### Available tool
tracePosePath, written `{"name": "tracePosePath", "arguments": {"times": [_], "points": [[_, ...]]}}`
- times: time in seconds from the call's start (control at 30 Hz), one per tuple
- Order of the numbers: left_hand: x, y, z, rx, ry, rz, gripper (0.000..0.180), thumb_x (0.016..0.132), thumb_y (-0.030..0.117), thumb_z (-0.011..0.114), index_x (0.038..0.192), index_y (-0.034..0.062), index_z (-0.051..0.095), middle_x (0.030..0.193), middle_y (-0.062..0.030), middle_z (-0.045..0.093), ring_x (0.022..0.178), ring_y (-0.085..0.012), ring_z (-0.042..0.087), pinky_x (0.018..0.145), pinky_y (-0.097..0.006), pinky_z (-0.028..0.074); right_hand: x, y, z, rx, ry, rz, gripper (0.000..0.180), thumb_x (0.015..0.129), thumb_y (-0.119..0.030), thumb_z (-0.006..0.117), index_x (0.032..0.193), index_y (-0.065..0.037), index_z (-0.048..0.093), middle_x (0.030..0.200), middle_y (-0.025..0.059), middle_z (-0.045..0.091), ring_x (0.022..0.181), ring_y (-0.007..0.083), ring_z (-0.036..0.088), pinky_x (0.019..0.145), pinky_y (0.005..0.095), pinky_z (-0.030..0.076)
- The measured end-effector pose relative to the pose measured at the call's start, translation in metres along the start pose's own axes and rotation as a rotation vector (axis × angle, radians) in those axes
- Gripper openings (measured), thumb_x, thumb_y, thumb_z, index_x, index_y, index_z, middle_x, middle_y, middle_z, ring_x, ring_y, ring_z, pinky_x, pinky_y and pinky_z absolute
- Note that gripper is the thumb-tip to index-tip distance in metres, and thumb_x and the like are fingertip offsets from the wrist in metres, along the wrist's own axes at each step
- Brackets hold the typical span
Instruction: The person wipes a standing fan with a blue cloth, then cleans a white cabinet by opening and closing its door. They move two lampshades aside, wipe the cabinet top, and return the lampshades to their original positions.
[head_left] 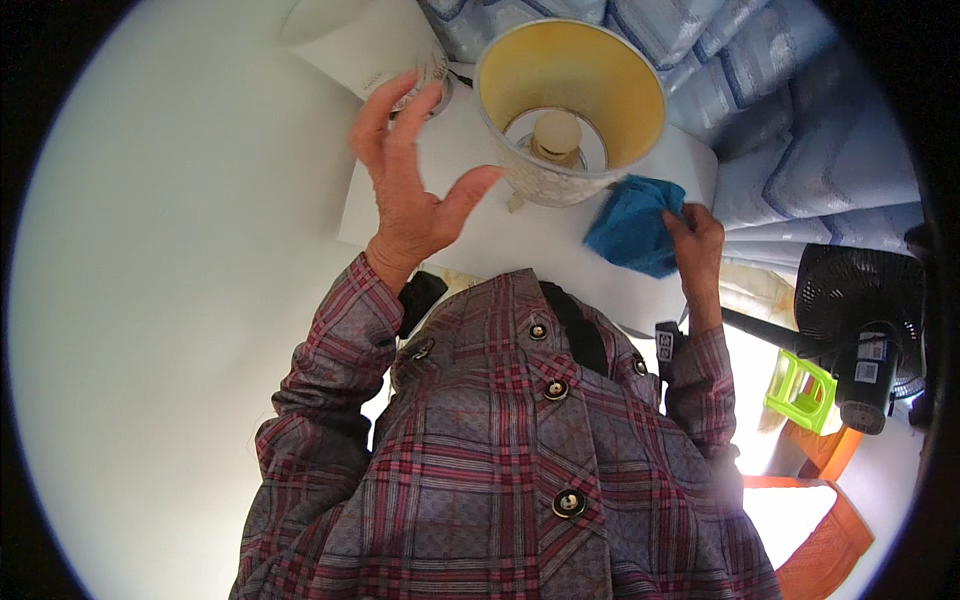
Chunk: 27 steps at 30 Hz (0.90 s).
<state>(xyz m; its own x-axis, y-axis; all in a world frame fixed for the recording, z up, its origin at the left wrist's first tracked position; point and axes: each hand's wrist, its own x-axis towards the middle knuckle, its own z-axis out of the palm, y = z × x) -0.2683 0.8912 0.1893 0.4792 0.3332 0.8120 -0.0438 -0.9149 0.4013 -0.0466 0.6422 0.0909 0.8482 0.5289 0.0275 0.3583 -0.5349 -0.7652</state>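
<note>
A table lamp (520, 185) stands on the white tabletop, its round shade facing up. Through the wide top I see a yellowish inside and a pale bulb (557, 135). My left hand (415, 190) is raised to the left of the shade, fingers and thumb spread, holding nothing. Behind its fingertips is a white tapered container (375, 50) with small dark print. To the right of the lamp, my right hand (697, 240) pinches a blue cloth (632, 228) by its right side. The cloth hangs just below the shade's lower right; whether it touches the shade I cannot tell.
The white tabletop (410, 215) lies beneath the lamp. Blue patterned curtains (790, 130) hang behind and to the right. A black fan (865, 340) and a bright green stool (803, 392) are at the right. A pale wall (170, 280) fills the left.
</note>
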Motion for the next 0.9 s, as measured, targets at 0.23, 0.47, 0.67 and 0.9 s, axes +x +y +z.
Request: {"name": "tracePosePath", "arguments": {"times": [0.23,0.47,0.67,0.9], "points": [[-0.074,-0.064,0.005,-0.347,-0.451,-0.949,0.067,0.081,0.024,0.077,0.134,0.0014,0.043,0.115,-0.0144,0.056,0.1,-0.022,0.057,0.085,-0.034,0.049,-0.02,0.057,0.018,0.023,-0.069,0.147,0.036,0.076,-0.014,0.072,0.105,0.006,0.063,0.092,0.0236,0.067,0.081,0.0349,0.066,0.074,0.0395,0.051],[-0.107,-0.059,0.062,-0.681,-0.659,-1.209,0.114,0.075,0.014,0.078,0.151,-0.0003,-0.005,0.137,-0.0259,0.041,0.123,-0.0333,0.049,0.096,-0.036,0.046,-0.022,0.007,0.047,0.069,-0.414,0.136,0.06,0.076,-0.011,0.07,0.131,0.002,0.049,0.098,0.0254,0.066,0.085,0.0353,0.065,0.078,0.0399,0.051],[-0.098,-0.057,0.083,-1.024,-0.596,-1.295,0.124,0.07,0.001,0.076,0.148,0.0003,-0.02,0.147,-0.0269,0.028,0.129,-0.035,0.044,0.102,-0.039,0.042,-0.011,-0.018,0.077,0.115,-0.458,0.047,0.068,0.075,-0.009,0.07,0.137,0.002,0.042,0.099,0.0267,0.066,0.091,0.0378,0.065,0.082,0.0412,0.05],[-0.101,-0.056,0.096,-1.098,-0.492,-1.314,0.106,0.072,0.0,0.074,0.152,0.0042,0.003,0.148,-0.0181,0.032,0.13,-0.0316,0.042,0.105,-0.039,0.039,-0.007,-0.018,0.099,0.156,-0.449,-0.009,0.057,0.074,-0.007,0.071,0.125,0.004,0.049,0.104,0.0257,0.065,0.097,0.0366,0.064,0.083,0.0395,0.049]]}}
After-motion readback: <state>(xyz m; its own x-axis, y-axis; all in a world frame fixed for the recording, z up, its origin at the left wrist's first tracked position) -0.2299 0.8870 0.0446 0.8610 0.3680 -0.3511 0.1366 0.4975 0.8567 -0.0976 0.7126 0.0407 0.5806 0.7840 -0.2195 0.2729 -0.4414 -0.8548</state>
